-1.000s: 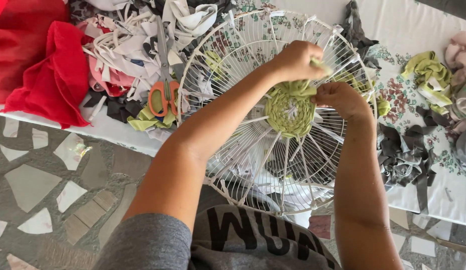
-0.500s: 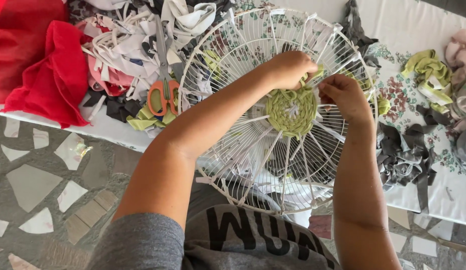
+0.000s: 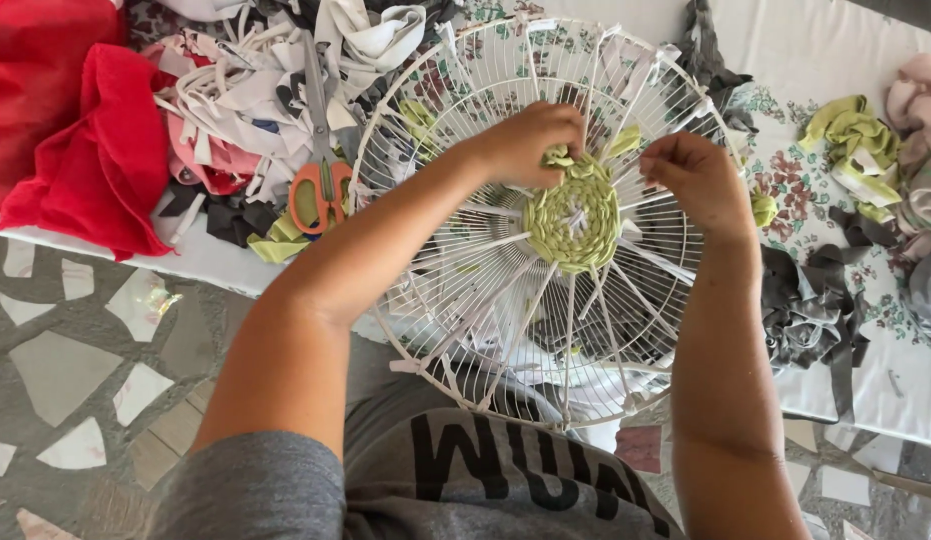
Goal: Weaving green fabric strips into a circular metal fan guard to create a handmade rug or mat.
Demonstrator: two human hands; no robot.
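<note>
Green woven disc (image 3: 573, 222) sits at the hub of a white wire fan guard (image 3: 455, 330), which leans against the table edge. Left hand (image 3: 530, 140) pinches a green fabric strip (image 3: 559, 156) at the disc's upper rim; right hand (image 3: 697, 180) is closed, its grip hidden. Floral tablecloth (image 3: 890, 370) carries orange-handled scissors (image 3: 320, 190), white scraps (image 3: 245, 85), red cloth (image 3: 80, 150), grey strips (image 3: 815, 310). Mosaic stone floor (image 3: 65, 370) below. Guard's lower rim is hidden behind the person's grey shirt (image 3: 465, 480)
</note>
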